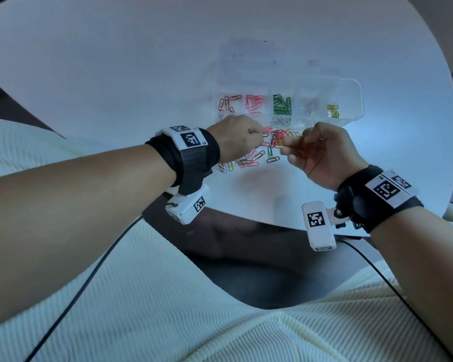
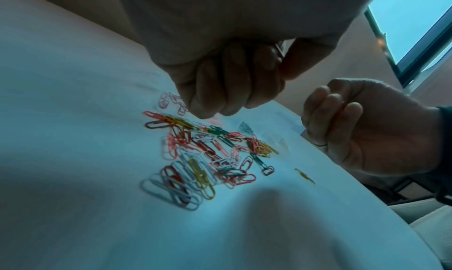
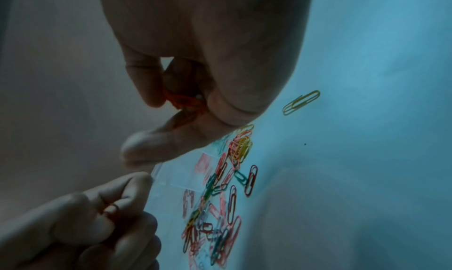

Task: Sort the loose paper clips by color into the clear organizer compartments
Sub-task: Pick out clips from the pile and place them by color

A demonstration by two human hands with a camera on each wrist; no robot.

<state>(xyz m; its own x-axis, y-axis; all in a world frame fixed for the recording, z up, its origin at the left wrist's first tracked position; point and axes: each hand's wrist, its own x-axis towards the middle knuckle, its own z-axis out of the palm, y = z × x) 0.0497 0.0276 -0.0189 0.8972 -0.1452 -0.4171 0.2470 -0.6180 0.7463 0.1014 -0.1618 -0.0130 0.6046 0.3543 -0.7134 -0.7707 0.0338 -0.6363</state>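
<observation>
A clear organizer (image 1: 357,86) lies on the white table, with red, pink, green, pale and yellow clips in separate compartments. In front of it is a mixed pile of loose paper clips (image 1: 256,155), also visible as the pile (image 2: 208,154) and the pile (image 3: 220,197). My left hand (image 1: 256,131) hovers curled over the pile's left side. It pinches a dark red clip (image 3: 111,209) between thumb and forefinger. My right hand (image 1: 288,147) is over the pile's right side and holds a small bunch of red clips (image 3: 183,100) in its curled fingers.
A single yellow clip (image 3: 301,102) lies apart from the pile, near my right hand. The round white table (image 1: 115,74) has its near edge just below the wrists, with a dark floor and my pale clothing beneath. One clip (image 1: 189,233) lies on the floor.
</observation>
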